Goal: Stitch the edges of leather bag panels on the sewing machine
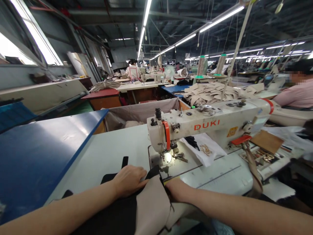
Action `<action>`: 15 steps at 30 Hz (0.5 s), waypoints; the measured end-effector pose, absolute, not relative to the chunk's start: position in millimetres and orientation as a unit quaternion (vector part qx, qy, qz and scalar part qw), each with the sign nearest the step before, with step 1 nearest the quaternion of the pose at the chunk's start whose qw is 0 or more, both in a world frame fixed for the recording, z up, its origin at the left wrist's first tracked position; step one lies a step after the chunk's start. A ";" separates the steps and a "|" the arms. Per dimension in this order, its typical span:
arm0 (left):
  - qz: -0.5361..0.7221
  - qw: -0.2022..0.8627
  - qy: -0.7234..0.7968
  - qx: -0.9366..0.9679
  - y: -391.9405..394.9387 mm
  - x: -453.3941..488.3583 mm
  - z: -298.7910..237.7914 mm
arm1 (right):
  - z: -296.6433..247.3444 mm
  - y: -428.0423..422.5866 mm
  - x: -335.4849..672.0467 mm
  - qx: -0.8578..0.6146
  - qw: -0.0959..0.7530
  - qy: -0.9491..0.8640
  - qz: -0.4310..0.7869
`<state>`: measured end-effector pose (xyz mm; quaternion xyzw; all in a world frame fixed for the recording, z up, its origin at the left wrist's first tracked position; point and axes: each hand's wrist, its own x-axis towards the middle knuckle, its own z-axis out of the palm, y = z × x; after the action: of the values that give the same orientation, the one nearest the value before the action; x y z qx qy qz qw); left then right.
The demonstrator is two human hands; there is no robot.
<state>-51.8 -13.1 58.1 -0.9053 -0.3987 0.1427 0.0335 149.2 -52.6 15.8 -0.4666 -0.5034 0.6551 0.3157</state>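
Beige pc (pixel 154 204) lies btwn my hands, by the black cloth (pixel 110 215), my side of the foot (pixel 166 156) of the machine (pixel 207 122), long axis from me twd it. L hand (pixel 129 179) is on the black cloth, thumb at pc's L edge; R hand (pixel 180 189) at its R edge. Hands apart, abt equally near; can't tell either grip, R fingertips hidden.

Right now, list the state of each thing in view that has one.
Left hand: resting on the black material, fingers bent
Right hand: beside the beige piece, fingertips hidden
Black material: under the beige piece
Beige piece: lying between the hands
Sewing machine: upright, light lit beneath its head
White sheet: spread out, creased
Gold-coloured pieces: loose on the sheet
Thread cones: upright
Overhead lights: on
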 end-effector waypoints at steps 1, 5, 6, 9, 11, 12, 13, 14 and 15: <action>0.142 0.044 -0.402 -0.904 -14.4 -51.7 56.7 | 22.3 -50.6 154.2 -0.485 0.289 -0.538 0.626; 0.146 0.065 -0.398 -0.903 -15.8 -53.6 55.7 | 44.2 -53.8 162.3 -0.498 0.153 -0.763 0.383; 0.148 0.069 -0.391 -0.906 -14.8 -54.3 55.7 | 46.7 -56.7 162.0 -0.473 0.151 -0.801 0.335; 0.145 0.084 -0.371 -0.914 -10.2 -57.9 54.0 | 45.3 -66.7 159.0 -0.394 0.240 -0.830 0.314; 0.121 0.097 -0.365 -0.918 -7.6 -60.5 51.2 | 39.2 -73.0 156.1 -0.350 0.298 -0.821 0.338; 0.101 0.105 -0.364 -0.920 -6.7 -61.4 49.5 | 35.3 -75.8 154.1 -0.325 0.313 -0.823 0.344; 0.079 0.113 -0.364 -0.921 -6.0 -62.0 47.8 | 31.1 -78.5 151.6 -0.302 0.318 -0.832 0.340; 0.060 0.122 -0.363 -0.922 -5.3 -62.3 46.2 | 26.9 -80.8 148.3 -0.276 0.311 -0.850 0.324; 0.045 0.130 -0.363 -0.922 -4.5 -62.2 44.9 | 23.1 -82.7 144.4 -0.247 0.295 -0.873 0.299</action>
<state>-62.2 -4.5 44.9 -0.9217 -0.3627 0.0451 0.1301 144.4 -82.7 23.1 -0.2471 -0.8734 0.2988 0.2946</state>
